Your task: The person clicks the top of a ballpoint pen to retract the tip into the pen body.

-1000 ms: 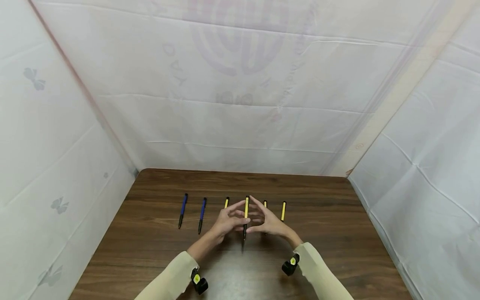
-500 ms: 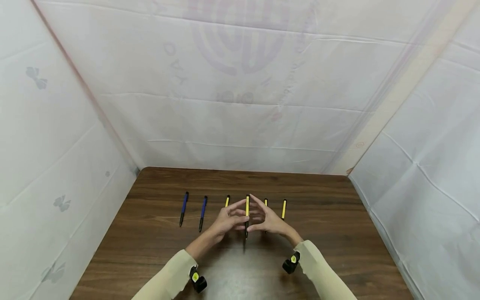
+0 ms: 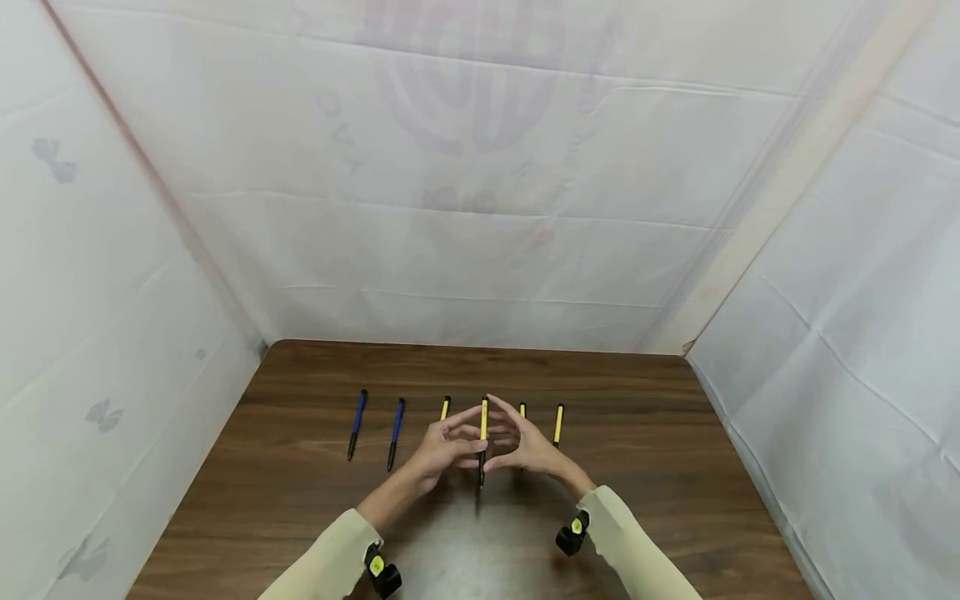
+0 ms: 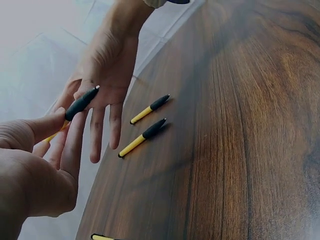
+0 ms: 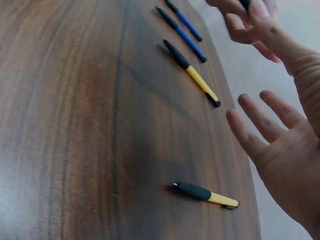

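Observation:
A yellow pen (image 3: 483,429) with a black grip is held upright above the table (image 3: 645,467), tip down, between both hands. My left hand (image 3: 471,428) pinches it with thumb and forefinger, and the thumb lies along the barrel of the pen (image 4: 79,104) in the left wrist view. My right hand (image 3: 501,432) meets the pen from the other side with thumb and forefinger. Its other fingers (image 5: 260,117) are spread straight.
Two blue pens (image 3: 356,423) (image 3: 395,432) lie to the left on the dark wooden table. Yellow pens lie behind the hands (image 3: 445,407) (image 3: 522,408) and to the right (image 3: 558,423). White sheeting (image 3: 480,208) walls in the back and both sides.
The hands and the pen keep their pose. Only the head camera has shifted slightly.

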